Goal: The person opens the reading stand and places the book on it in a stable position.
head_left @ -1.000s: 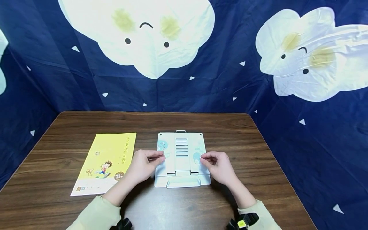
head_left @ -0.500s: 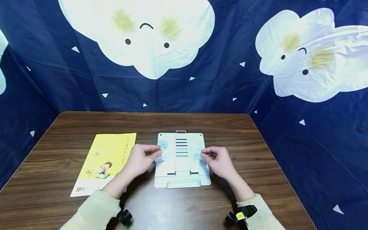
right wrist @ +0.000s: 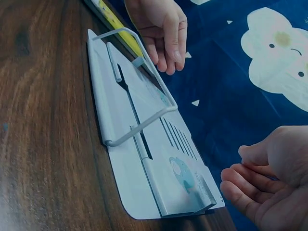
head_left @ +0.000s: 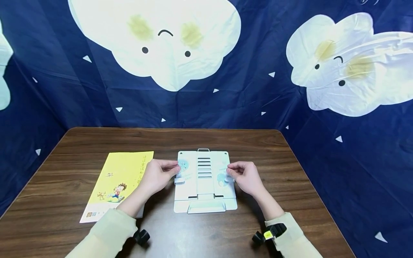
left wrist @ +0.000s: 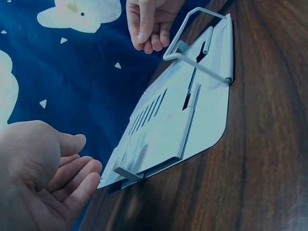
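Note:
A white book stand with blue cartoon prints lies folded flat on the table, a row of slots down its middle. Its wire front bar stands up off the plate in both wrist views. Small side clips show at the left edge, a left clip, and at the other edge, a right clip. My left hand hovers by the left edge, fingers loosely bent with nothing between them. By the opposite edge, my right hand is likewise bent and holds nothing; the right wrist view shows a gap to the plate.
A yellow children's book lies left of the stand, partly under my left forearm. The brown wooden table ends at a dark blue curtain with white clouds. A black wrist device sits on each sleeve.
Both hands have shifted slightly away along the stand's sides and off the clips, which now show. The stand and book have stayed in place; the head view has tipped up slightly.

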Tool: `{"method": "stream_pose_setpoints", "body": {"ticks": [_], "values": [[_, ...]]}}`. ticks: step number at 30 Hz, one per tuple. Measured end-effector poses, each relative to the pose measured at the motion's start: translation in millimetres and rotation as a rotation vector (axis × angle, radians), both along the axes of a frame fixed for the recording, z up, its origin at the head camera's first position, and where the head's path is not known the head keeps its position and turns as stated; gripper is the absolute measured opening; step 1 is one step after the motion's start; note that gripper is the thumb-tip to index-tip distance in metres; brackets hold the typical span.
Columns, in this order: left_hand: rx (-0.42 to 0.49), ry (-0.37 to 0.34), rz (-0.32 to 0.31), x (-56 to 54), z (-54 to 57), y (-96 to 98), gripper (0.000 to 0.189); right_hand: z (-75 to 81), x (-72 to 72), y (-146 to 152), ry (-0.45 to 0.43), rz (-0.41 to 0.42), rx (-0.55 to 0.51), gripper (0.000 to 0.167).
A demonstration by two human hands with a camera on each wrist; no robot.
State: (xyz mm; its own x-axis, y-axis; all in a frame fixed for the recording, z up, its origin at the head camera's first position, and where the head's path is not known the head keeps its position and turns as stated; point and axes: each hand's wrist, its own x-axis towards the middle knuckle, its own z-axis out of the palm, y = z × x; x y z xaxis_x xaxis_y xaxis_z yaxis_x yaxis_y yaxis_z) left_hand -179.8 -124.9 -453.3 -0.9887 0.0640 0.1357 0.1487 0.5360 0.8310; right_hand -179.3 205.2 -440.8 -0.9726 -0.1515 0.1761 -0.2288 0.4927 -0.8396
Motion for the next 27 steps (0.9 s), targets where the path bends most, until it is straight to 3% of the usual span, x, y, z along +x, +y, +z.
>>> {"method": "stream_pose_setpoints", "body": {"ticks": [27], "values": [[-0.03,-0.047,0.077,-30.1,-6.9,-9.0,0.022,-15.7,-31.6,7.2,-0.014,-0.042,0.028,0.008]]}}
